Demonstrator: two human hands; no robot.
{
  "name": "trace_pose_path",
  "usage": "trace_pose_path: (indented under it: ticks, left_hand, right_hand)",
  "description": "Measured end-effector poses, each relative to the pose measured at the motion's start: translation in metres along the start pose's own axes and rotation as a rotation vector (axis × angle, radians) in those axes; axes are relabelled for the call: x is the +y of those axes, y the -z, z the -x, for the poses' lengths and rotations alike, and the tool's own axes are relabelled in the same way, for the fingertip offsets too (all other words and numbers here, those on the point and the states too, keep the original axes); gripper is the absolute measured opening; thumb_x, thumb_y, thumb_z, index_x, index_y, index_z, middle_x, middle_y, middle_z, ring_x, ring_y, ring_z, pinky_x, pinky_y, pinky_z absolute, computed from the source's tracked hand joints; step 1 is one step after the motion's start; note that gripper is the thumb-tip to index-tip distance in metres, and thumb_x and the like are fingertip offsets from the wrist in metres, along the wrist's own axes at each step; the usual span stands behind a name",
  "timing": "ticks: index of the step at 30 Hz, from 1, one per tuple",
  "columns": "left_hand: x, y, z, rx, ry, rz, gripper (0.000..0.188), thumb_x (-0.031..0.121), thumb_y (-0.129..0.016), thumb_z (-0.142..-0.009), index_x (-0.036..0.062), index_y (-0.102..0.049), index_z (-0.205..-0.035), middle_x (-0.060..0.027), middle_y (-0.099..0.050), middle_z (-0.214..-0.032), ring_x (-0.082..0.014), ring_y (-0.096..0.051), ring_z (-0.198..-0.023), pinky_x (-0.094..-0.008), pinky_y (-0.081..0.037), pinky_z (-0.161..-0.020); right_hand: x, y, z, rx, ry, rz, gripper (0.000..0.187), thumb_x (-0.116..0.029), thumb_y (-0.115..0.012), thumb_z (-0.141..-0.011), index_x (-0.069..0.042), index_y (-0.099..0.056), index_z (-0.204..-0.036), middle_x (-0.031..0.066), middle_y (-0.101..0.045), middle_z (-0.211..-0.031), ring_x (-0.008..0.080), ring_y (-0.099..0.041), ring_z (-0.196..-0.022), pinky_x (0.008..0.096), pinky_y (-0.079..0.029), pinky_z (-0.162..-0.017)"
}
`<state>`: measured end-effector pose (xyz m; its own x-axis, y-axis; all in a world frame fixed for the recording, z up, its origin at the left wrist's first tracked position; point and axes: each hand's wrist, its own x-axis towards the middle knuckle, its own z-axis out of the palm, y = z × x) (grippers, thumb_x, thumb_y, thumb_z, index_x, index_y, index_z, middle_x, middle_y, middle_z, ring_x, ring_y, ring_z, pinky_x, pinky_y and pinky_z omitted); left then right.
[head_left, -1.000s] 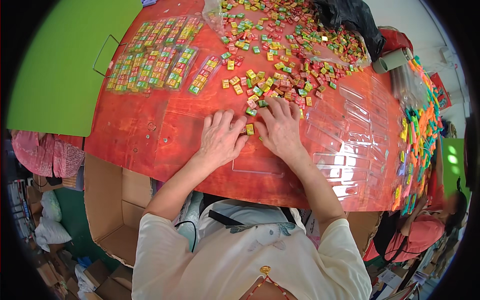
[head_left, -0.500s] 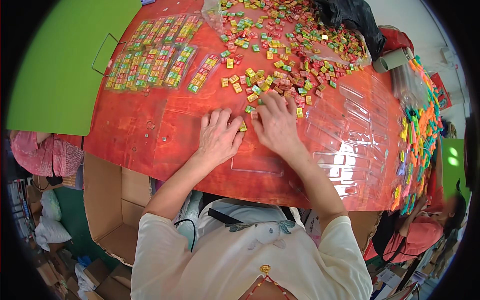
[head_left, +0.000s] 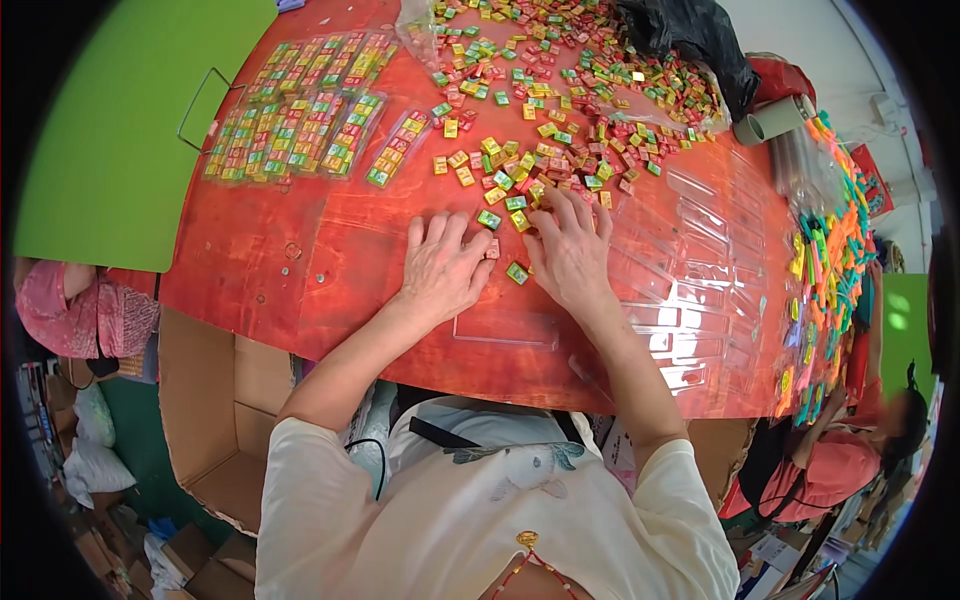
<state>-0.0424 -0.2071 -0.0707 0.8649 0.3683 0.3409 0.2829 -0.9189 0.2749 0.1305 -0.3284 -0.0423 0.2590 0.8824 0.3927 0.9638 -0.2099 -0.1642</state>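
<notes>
A red block (head_left: 492, 248) sits against the thumb and forefinger of the left hand (head_left: 440, 265), loosely curled, its palm hidden; whether the block is pinched I cannot tell. A green block (head_left: 517, 273) lies on the table (head_left: 370, 240) between it and the half-curled right hand (head_left: 572, 255), whose fingertips cover the near edge of the pile (head_left: 563, 165), any hold there hidden. Farther out, glare blurs the clear trays (head_left: 690, 320), and the view cuts off the pile's far end.
</notes>
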Motion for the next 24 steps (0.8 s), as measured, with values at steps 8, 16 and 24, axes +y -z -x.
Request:
trace_pose_path:
  ticks: [8,16,24]
  left_hand:
    - [0.001,0.011,0.003,-0.009,0.089,0.035,0.048,0.028,-0.072,-0.083,0.0112,-0.061,-0.127,-0.0153,-0.052,-0.128,-0.0346,-0.049,-0.12,-0.0515,-0.035,-0.101]
    - [-0.025,0.076,0.031,-0.267,0.302,0.162,0.072,0.02,-0.075,-0.084,0.0129,-0.044,-0.149,-0.0177,-0.048,-0.132,-0.039,-0.057,-0.116,-0.0467,-0.053,-0.091]
    - [-0.004,0.054,0.027,-0.316,0.298,0.03,0.053,0.018,-0.07,-0.09,0.0107,-0.053,-0.14,-0.0163,-0.049,-0.117,-0.0368,-0.066,-0.098,-0.0482,-0.058,-0.075]
  right_hand:
    - [-0.019,-0.004,0.001,-0.011,0.055,-0.006,0.021,-0.02,-0.071,-0.084,-0.008,-0.067,-0.1,0.01,-0.058,-0.131,0.0287,-0.05,-0.13,0.0534,-0.031,-0.109]
    - [-0.004,0.016,-0.006,-0.152,0.098,-0.189,0.03,-0.013,-0.072,-0.083,-0.009,-0.065,-0.112,0.0082,-0.063,-0.112,0.0278,-0.06,-0.107,0.0422,-0.043,-0.094]
    - [-0.02,-0.006,-0.014,-0.269,0.249,-0.176,0.029,-0.018,-0.076,-0.082,-0.014,-0.067,-0.11,0.0057,-0.063,-0.101,0.0236,-0.063,-0.1,0.0409,-0.042,-0.087]
